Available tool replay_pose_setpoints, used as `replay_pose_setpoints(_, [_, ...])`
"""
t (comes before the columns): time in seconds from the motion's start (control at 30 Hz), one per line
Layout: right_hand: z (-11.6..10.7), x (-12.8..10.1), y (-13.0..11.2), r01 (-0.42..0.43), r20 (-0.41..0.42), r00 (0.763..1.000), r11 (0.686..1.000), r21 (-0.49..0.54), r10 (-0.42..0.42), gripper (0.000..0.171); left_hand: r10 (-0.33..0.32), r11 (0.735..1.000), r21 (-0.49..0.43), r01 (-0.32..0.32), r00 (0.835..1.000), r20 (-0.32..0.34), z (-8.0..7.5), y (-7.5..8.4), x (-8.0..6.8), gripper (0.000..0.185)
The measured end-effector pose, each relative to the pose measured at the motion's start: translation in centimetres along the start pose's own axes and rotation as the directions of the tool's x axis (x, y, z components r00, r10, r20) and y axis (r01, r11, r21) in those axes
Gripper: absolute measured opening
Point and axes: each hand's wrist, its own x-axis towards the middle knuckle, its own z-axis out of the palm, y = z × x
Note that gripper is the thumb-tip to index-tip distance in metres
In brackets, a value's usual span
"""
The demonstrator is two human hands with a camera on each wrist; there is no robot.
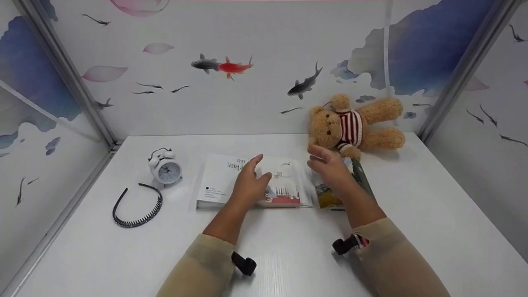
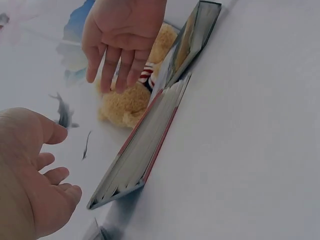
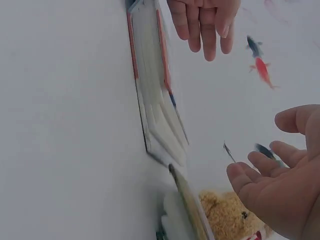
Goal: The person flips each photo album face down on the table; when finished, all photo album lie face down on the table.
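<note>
While a headband (image 1: 138, 206) and a clock (image 1: 166, 168) are lying at the left of the table (image 1: 433, 231), the left hand (image 1: 249, 181) is hovering over the white book (image 1: 231, 179) at the middle, fingers loose and spread, gripping nothing. Just to its right, the right hand (image 1: 330, 167) is hovering likewise, open and empty, above a second book (image 1: 326, 194) lying beside the first. Farther right, a teddy bear (image 1: 354, 126) is lying against the back wall.

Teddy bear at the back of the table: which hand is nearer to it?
Right. The right hand hovers just in front of the teddy bear, near its lower paw; the left hand is farther left, over the white book.
</note>
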Motion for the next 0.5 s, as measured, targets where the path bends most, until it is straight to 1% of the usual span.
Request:
replay_pose_setpoints(0.1, [0.8,0.6,-0.4,0.024,0.003,1.0,0.998,0.055,-0.024,0.058,-0.023,1.0,-0.006,0.023,0.999,-0.03,-1.2,-0.5,0.4,0.066])
replay_pose_setpoints(0.2, [1.4,1.1,-0.4,0.038,0.002,0.999,0.995,0.095,-0.038,0.059,-0.039,0.999,-0.026,0.038,0.999,-0.035,-1.9,-0.9,0.6,0.066])
replay_pose_setpoints(0.33, [2.1,1.4,0.3,0.014,0.009,1.0,0.996,0.082,-0.015,0.059,-0.069,0.996,-0.055,0.069,0.998,-0.002,-2.1,-1.2,0.6,0.068])
replay_pose_setpoints(0.5, [2.7,1.2,1.4,-0.018,0.051,0.999,0.998,0.067,0.015,0.059,-0.102,0.99,-0.088,0.106,0.994,0.048,-1.9,-1.5,0.5,0.073])
